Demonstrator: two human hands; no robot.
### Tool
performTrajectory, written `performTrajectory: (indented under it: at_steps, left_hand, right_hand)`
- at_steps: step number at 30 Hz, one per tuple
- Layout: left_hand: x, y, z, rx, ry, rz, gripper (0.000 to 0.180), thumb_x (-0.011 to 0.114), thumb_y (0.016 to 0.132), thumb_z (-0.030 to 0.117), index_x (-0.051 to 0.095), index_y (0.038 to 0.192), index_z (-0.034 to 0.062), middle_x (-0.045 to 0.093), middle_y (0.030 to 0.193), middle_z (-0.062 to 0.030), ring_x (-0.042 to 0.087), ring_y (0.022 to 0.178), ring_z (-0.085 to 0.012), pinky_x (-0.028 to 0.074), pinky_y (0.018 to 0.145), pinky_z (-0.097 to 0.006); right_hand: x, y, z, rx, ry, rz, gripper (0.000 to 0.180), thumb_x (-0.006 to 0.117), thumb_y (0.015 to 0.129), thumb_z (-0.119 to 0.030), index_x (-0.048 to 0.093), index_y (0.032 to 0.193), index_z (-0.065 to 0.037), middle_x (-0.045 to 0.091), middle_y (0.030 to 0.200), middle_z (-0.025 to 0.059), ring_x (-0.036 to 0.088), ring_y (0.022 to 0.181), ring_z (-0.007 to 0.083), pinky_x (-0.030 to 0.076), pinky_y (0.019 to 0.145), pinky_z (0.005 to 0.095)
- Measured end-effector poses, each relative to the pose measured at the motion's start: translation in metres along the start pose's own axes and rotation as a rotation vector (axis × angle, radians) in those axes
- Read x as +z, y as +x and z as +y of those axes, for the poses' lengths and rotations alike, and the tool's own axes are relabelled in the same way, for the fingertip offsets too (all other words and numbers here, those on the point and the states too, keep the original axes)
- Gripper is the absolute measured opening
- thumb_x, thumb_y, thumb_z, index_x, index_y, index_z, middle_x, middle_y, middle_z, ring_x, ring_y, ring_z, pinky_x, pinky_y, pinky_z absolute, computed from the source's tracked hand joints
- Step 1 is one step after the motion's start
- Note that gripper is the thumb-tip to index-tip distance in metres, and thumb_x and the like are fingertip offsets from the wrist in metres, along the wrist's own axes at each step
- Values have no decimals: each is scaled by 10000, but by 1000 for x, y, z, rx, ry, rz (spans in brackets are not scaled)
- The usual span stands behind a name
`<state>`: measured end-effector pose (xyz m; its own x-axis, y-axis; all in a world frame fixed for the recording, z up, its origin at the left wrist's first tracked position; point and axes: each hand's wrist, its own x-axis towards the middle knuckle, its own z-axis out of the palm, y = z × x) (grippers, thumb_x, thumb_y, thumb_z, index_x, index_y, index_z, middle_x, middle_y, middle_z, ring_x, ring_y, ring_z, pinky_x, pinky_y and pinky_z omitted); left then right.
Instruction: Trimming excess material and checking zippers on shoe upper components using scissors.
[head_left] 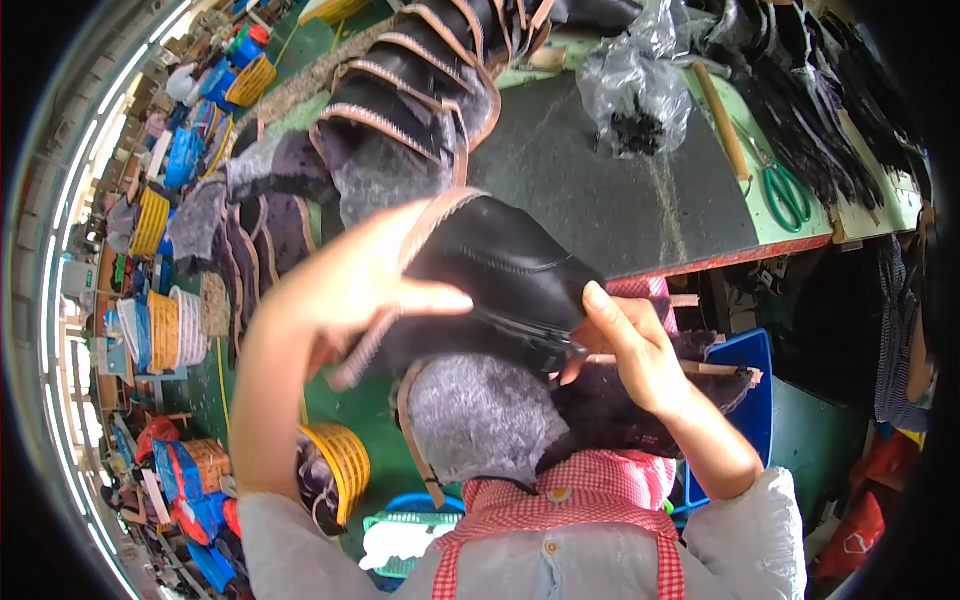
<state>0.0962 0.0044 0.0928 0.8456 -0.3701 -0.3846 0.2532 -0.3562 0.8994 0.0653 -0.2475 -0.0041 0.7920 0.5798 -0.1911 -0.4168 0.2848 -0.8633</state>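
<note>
1. The left hand (335,300) gripped the black boot upper (490,280) at frame centre, steadying it.
2. The right hand (625,345) pinched its lower edge, fingers closed, likely for close working.
3. More uppers (410,90) lay stacked on the table (600,200), upper centre, within reach.

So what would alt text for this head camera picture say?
Both hands hold a black boot upper with a tan edge: left hand on its side, right hand pinching its lower edge. More uppers are stacked on the dark worktable beyond.
</note>
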Motion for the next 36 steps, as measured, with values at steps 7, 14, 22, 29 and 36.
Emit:
performTrajectory:
  at_steps: [7,14,22,29,36]
  left_hand:
    - [-54,58,-45,-176,200,-267,743,666,868,-14,303,1515,34,414,1497,-78,533,1234,-143,505,999,-316]
    - [-36,53,-40,-15,441,-340,924,857,757,169,343,1522,110,575,1362,-91,565,1112,-126,521,902,-321]
    - [-22,31,-49,128,539,-363,908,847,750,171,362,1511,68,575,1374,-148,552,1234,-201,409,1069,-341]
    - [33,16,-32,104,786,-486,619,766,750,73,546,1323,-10,686,1092,-197,687,889,-354,559,727,-407]
    - [38,17,-84,278,808,-449,635,748,772,50,528,1367,44,667,1154,-202,714,864,-321,584,690,-395]
  right_hand:
    - [-34,4,16,-349,-771,90,385,744,788,44,627,1144,-47,582,828,28,565,658,75,456,585,233]
    - [-34,21,15,-642,-968,-60,646,754,638,88,673,1226,-167,489,1033,72,573,893,213,517,754,306]
    - [-24,17,34,-727,-928,-237,556,690,616,94,739,1131,-111,492,875,40,574,774,201,503,687,318]
    - [7,-51,54,-537,-1057,-266,553,731,600,69,739,1127,-95,417,830,44,536,594,162,494,515,328]
    - [1,-54,87,-510,-1102,-244,556,645,661,-8,697,1203,-119,458,832,26,597,711,143,557,549,272]
